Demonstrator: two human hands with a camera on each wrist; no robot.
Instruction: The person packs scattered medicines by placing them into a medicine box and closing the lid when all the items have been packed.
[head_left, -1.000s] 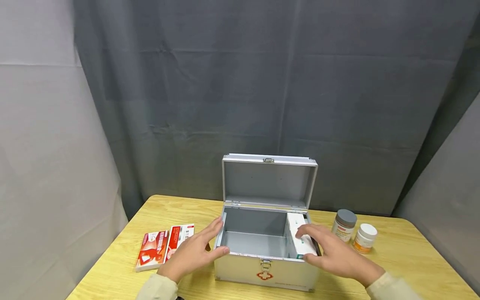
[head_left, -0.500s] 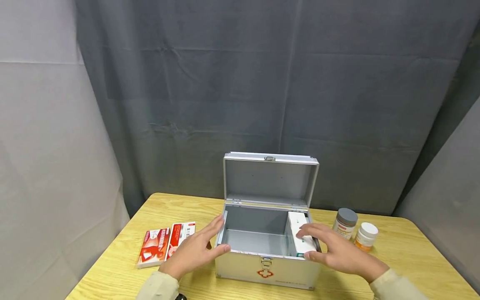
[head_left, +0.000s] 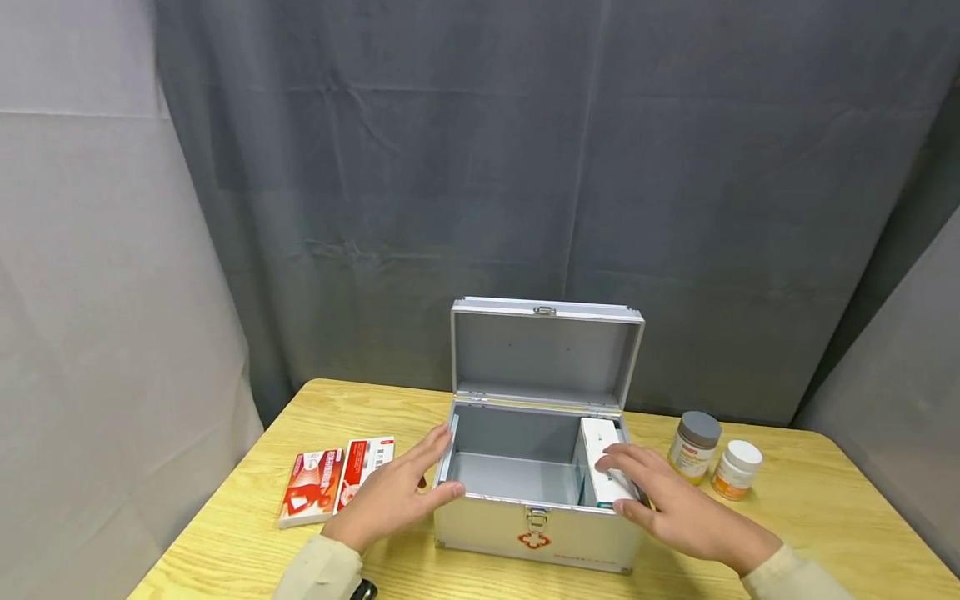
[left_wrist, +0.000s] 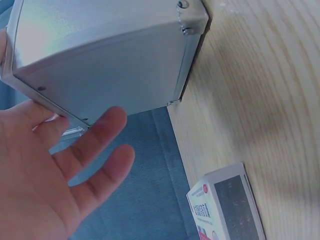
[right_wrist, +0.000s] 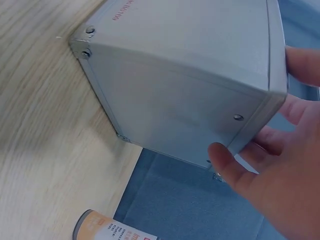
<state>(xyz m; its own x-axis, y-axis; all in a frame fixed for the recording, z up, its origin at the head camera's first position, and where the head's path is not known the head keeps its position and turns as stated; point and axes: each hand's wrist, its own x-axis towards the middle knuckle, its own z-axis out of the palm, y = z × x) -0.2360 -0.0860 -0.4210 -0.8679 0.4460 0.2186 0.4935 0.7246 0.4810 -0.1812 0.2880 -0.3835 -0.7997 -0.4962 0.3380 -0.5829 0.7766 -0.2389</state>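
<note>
Resting flat on the white box [head_left: 604,463] in the case [head_left: 536,533], right hand [head_left: 667,508] fingers straight, box label hidden, left hand [head_left: 390,498] spread wide against the case's left rim, wrist views blurred.

The place looked like a small recording booth, not a home. Grey cloth curtains [head_left: 525,167] closed the whole upper part of the frame and both sides. In the lower middle stood only a light wooden bench [head_left: 825,517], carrying a metal first-aid case [head_left: 540,533], medicine boxes [head_left: 333,487] and two bottles [head_left: 712,462].
</note>
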